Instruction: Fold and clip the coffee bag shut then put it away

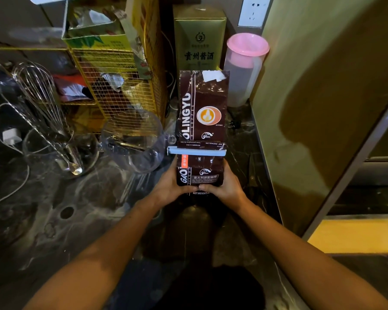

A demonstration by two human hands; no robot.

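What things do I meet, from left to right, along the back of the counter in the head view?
Whisk → yellow wire basket → standing coffee bag → pink-lidded pitcher.

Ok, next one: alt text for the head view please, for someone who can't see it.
Both hands, left hand and right hand, hold a brown coffee bag whose folded top carries a pale blue clip. A second brown bag stands behind it on the dark counter, between a wire basket and a pink-lidded jug.

Brown coffee bag (199, 173), pale-blue clip (196, 151)
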